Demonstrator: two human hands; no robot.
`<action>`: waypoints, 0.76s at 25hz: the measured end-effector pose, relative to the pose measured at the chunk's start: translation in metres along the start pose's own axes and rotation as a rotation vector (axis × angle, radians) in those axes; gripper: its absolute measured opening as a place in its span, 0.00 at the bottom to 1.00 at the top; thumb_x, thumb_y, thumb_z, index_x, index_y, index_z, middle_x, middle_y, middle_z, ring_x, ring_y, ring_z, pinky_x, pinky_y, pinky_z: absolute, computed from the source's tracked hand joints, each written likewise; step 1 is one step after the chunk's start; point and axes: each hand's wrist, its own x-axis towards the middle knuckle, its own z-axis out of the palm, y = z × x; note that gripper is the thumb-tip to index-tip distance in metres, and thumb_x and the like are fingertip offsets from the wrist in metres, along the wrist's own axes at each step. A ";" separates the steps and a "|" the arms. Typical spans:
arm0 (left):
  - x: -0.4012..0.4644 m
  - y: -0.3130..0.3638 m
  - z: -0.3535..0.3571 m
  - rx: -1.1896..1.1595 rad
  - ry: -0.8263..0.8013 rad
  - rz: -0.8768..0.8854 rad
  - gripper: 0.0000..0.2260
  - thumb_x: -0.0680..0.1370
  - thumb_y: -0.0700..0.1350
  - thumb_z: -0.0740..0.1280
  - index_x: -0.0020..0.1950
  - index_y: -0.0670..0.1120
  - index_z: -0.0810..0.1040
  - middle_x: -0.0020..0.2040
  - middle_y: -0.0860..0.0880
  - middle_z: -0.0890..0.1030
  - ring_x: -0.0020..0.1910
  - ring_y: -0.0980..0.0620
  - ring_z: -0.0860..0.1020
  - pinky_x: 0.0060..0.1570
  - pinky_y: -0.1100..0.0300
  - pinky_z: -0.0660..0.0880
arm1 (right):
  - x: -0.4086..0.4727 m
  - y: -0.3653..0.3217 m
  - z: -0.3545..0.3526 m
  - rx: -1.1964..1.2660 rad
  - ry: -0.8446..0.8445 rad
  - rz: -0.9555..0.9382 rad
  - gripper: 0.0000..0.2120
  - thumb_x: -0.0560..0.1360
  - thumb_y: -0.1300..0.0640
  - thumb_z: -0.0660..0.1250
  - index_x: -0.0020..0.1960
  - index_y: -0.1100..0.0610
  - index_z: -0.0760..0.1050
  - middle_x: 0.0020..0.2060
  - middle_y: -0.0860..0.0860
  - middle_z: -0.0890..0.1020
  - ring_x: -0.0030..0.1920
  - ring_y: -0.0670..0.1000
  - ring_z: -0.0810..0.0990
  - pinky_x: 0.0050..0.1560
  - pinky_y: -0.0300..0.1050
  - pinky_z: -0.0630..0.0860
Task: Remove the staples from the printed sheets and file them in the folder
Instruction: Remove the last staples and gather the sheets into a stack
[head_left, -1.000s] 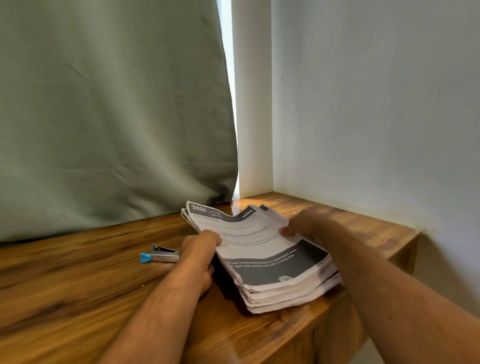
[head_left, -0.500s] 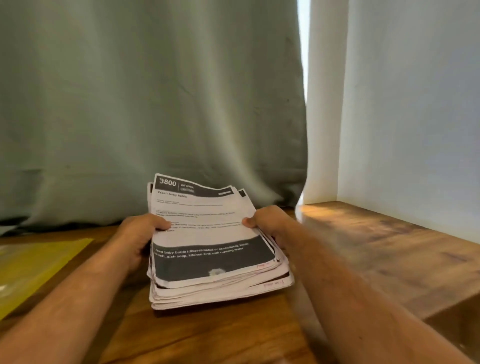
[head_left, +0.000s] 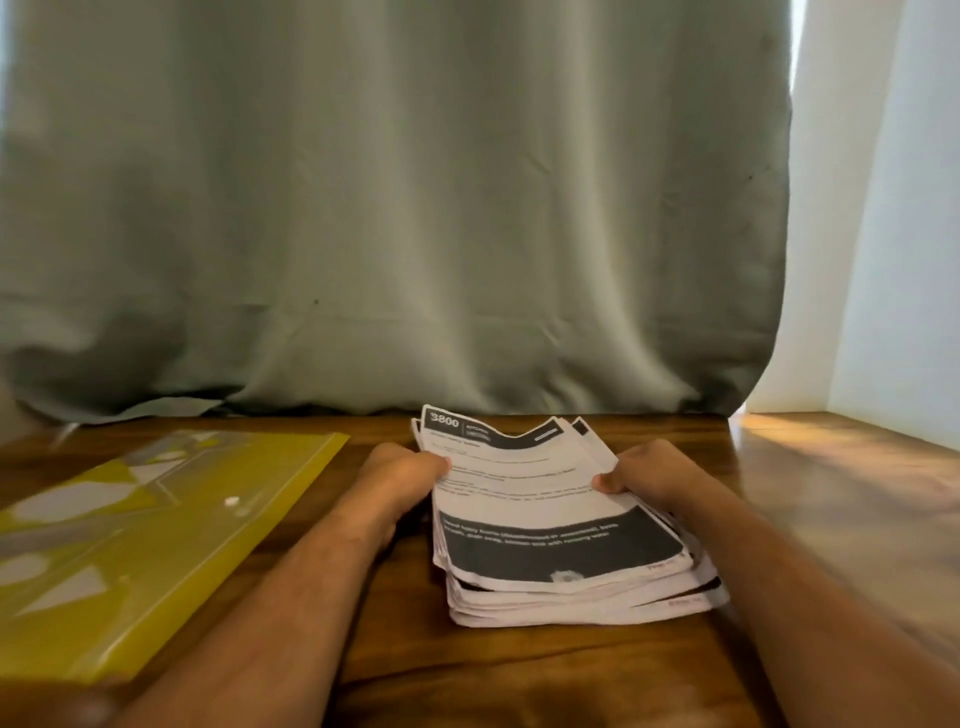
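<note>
At the far left one yellow folder (head_left: 156, 545) lies flat on the wooden table (head_left: 519, 675), shut, with glare on its cover and a small white dot near its middle; it sits well apart from the papers. Next comes the left hand (head_left: 400, 475), its thumb over the top page and fingers curled under the left edge of one thick stack of printed sheets (head_left: 556, 525), which rests on the table in front of a grey-green curtain (head_left: 395, 208). The top page shows "3800" in a dark header and a dark band lower down; the sheets below it are fanned and uneven, too many to count. On the stack's right edge the right hand (head_left: 649, 473) grips in the same way, so two hands are clamped on the one pile, set apart by its width. No staple can be made out at this sharpness, and no staple remover is in view, so the unstapling looks not yet begun. The likely trouble lies in the loose, skewed lower sheets: if the pile is lifted or shifted by its edges alone, the bottom bundles could slide out and spill towards the table's front edge. A pull on the curled top corner could also tear a page at its staple.
</note>
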 end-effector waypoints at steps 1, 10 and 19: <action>0.000 0.000 0.000 0.040 0.025 0.021 0.10 0.73 0.45 0.74 0.51 0.41 0.84 0.49 0.46 0.87 0.47 0.46 0.85 0.55 0.49 0.81 | 0.002 0.002 0.000 -0.037 0.040 -0.024 0.13 0.73 0.55 0.74 0.54 0.59 0.82 0.43 0.53 0.84 0.42 0.51 0.83 0.40 0.44 0.77; -0.013 0.009 -0.006 -0.124 -0.002 -0.029 0.06 0.79 0.38 0.69 0.55 0.40 0.79 0.46 0.44 0.87 0.47 0.46 0.85 0.41 0.54 0.81 | -0.001 0.007 0.011 -0.185 0.063 -0.235 0.23 0.73 0.49 0.73 0.66 0.54 0.76 0.53 0.50 0.82 0.51 0.51 0.80 0.50 0.46 0.77; -0.005 0.001 0.002 0.034 -0.010 0.013 0.06 0.75 0.33 0.72 0.49 0.42 0.83 0.48 0.45 0.87 0.50 0.45 0.85 0.61 0.47 0.79 | 0.006 0.010 0.009 -0.266 0.095 -0.213 0.26 0.75 0.50 0.72 0.70 0.54 0.73 0.63 0.53 0.79 0.61 0.53 0.77 0.59 0.46 0.74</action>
